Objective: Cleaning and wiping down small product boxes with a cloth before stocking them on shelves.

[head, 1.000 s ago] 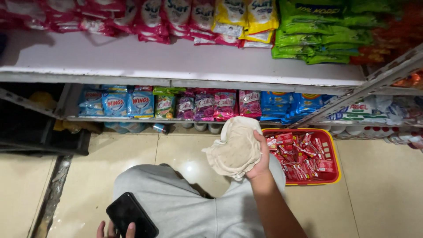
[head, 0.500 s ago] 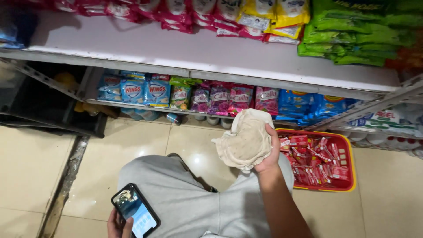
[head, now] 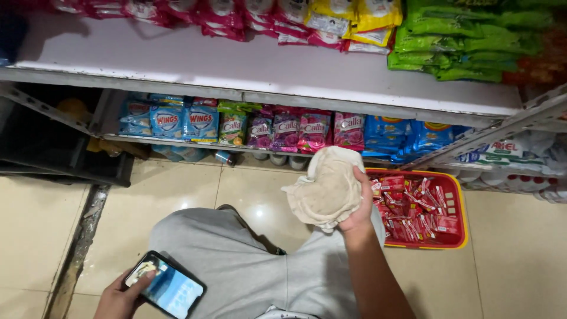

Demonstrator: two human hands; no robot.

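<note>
Down at the bottom left, the left hand [head: 121, 298] is wrapped around 1 smartphone [head: 166, 286], thumb lying across the lit screen, fingers curled under it, so that grip is closed on the phone. Just right of it are the person's grey trousers [head: 236, 260], 1 bent knee filling the middle.

Up and right of the phone, the right hand [head: 357, 204] has 1 crumpled off-white cloth [head: 326, 188] bunched in it, fingers closed tight round the right edge, the rest flopping out to the left of the hand. The cloth hangs above the tiled floor [head: 41, 230], not touching anything else.

Beyond the cloth, the lower shelf [head: 189, 143] has a row of sachets: roughly 3 blue, 1 green, 4 pink, then more blue. Just right of the right hand sits 1 red basket [head: 460, 221] full of small red packets, too many to count.
</note>
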